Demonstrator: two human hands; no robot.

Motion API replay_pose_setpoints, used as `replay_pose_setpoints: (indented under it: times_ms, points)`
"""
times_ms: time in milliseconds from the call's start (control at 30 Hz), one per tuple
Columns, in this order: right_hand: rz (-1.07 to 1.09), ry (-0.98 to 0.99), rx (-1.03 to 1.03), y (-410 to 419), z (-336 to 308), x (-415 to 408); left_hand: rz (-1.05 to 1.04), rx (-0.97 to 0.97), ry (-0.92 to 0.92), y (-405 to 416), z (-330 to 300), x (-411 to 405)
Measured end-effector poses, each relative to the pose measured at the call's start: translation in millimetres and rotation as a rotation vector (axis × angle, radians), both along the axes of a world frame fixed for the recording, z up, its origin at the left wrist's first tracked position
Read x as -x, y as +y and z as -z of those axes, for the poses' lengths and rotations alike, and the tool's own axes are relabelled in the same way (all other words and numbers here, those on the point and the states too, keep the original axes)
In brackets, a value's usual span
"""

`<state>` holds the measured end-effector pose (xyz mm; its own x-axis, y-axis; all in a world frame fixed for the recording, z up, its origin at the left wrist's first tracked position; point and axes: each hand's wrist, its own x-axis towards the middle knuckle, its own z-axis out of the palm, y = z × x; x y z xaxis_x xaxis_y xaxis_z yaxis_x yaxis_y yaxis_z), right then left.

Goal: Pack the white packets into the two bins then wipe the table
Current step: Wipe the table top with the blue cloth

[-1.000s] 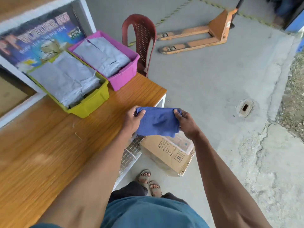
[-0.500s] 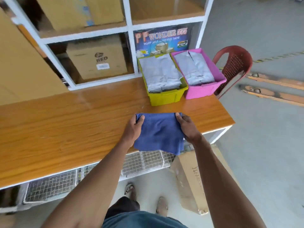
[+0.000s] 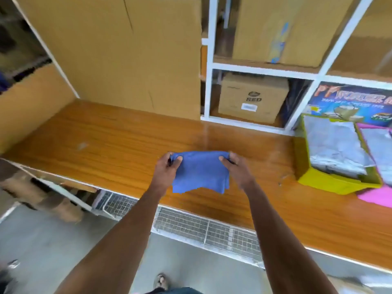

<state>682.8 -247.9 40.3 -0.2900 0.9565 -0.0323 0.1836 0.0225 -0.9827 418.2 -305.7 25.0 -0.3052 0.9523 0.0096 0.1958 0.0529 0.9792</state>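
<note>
The fingers of the left hand (image 3: 167,166) pinch the upper left corner of a folded blue cloth (image 3: 200,172), thumb on the near face. The fingers of the right hand (image 3: 232,164) pinch the upper right corner in the same manner. The cloth is held between both hands, its top edge running left to right, its lower edge hanging free over the wooden table (image 3: 106,149). Whether that lower edge touches the surface cannot be told.

The cloth hangs over the middle of the table, near its front edge. A long bare stretch lies to the left of the hands; a shorter stretch lies to the right, ending at the yellow bin (image 3: 331,183). The pink bin (image 3: 375,196) stands just beside it, further right. Both bins hold white packets (image 3: 335,149), and no loose packet is seen on the table.

Judgement: packing appears complete and wiping is the step in hand. The cloth needs lowering flat before any stroke, and the left hand is nearer the larger unwiped area.
</note>
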Motion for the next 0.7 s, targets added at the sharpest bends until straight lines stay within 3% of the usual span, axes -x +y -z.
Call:
replay_pose_setpoints:
  times_ms: [133, 300, 700]
  points:
    - [-0.043, -0.073, -0.107, 26.4, -11.1, 96.6, -0.034, -0.044, -0.009, -6.5, -14.6, 97.0]
    - [-0.134, -0.023, -0.137, 36.6, -28.1, 211.6, -0.129, -0.063, -0.064, -23.4, -26.7, 205.6]
    - [-0.299, -0.038, -0.032, 52.4, -4.6, 435.9, -0.495, 0.0, -0.187, -59.2, -4.0, 398.0]
